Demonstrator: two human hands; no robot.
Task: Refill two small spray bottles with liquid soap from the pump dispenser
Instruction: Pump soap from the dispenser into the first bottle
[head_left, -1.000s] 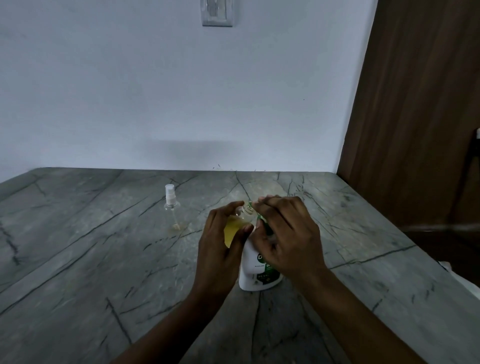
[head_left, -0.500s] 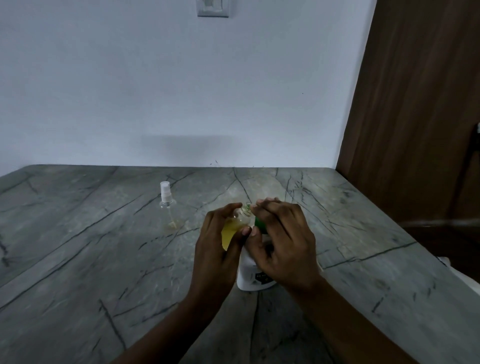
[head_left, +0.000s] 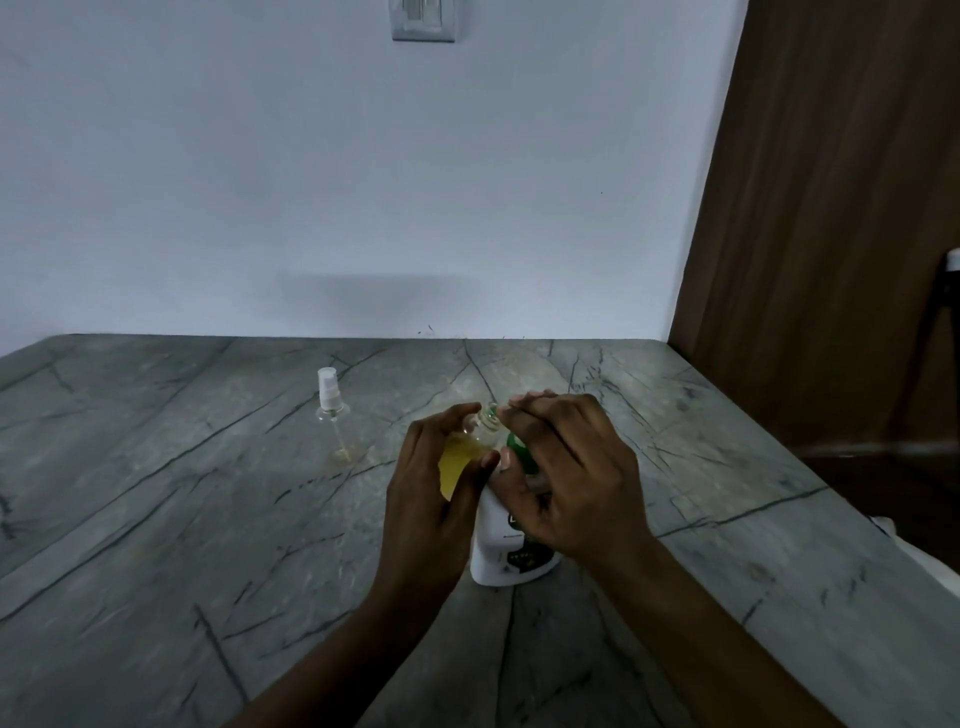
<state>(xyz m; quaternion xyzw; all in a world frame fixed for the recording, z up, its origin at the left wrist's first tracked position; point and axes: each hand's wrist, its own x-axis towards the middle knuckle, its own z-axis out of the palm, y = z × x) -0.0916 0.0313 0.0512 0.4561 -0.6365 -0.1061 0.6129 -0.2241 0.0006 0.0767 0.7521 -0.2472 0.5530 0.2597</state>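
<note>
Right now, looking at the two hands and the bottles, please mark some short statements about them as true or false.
1. The left hand holds a bottle with yellow liquid in it. True.
2. This bottle has its spray cap on. False: its neck is open, with no cap.
3. The right hand grips the green pump of the dispenser. True.
4. The second bottle lies on its side. False: it stands upright on the counter, with its white cap on.
</note>
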